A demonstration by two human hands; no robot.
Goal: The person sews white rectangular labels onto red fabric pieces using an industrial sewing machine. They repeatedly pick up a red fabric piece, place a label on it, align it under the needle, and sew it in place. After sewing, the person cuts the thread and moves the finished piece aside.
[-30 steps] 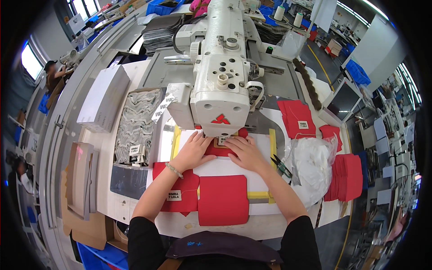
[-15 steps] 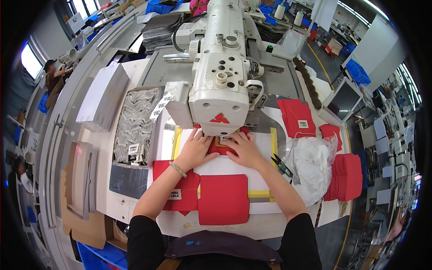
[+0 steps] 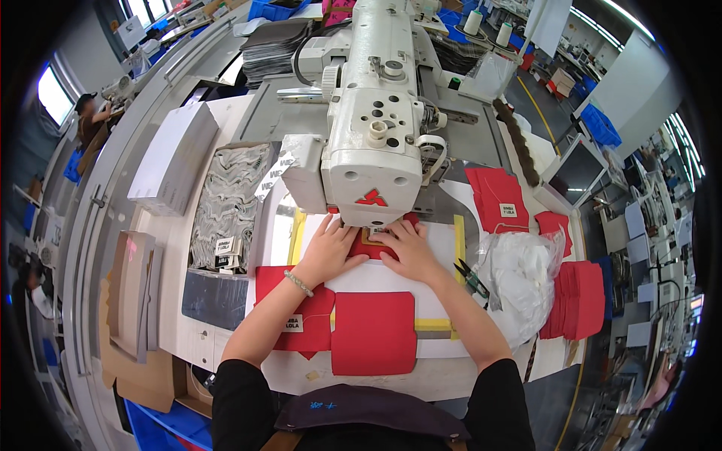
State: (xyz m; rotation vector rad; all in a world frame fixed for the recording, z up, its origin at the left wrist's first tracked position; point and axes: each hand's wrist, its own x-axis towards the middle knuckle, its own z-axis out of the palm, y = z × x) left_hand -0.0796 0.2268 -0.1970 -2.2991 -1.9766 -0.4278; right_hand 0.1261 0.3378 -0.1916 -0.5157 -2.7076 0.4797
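Under the head of a white sewing machine point(image 3: 372, 161) lies a red fabric piece point(image 3: 368, 249) with a small tan-framed label patch. My left hand point(image 3: 328, 252) rests on the piece's left side, fingers spread and pointing at the machine. On the other side my right hand point(image 3: 410, 252) presses down with stretched fingers, its fingertips beside the patch. Neither hand grasps anything. The needle area is hidden behind the machine head. Nearer to me lie a labelled red piece point(image 3: 271, 301), partly under my left forearm, and a plain red panel point(image 3: 374, 333).
Left of the machine stand a tray of folded labels point(image 3: 226, 203), a white box point(image 3: 173, 158) and an open cardboard box point(image 3: 131, 297). To the right are black-handled snips point(image 3: 471, 279), a clear plastic bag point(image 3: 517, 282), stacked red pieces point(image 3: 579, 299) and a screen point(image 3: 576, 167).
The view has shifted slightly. Both hands stay almost in the same place on the red fabric piece.
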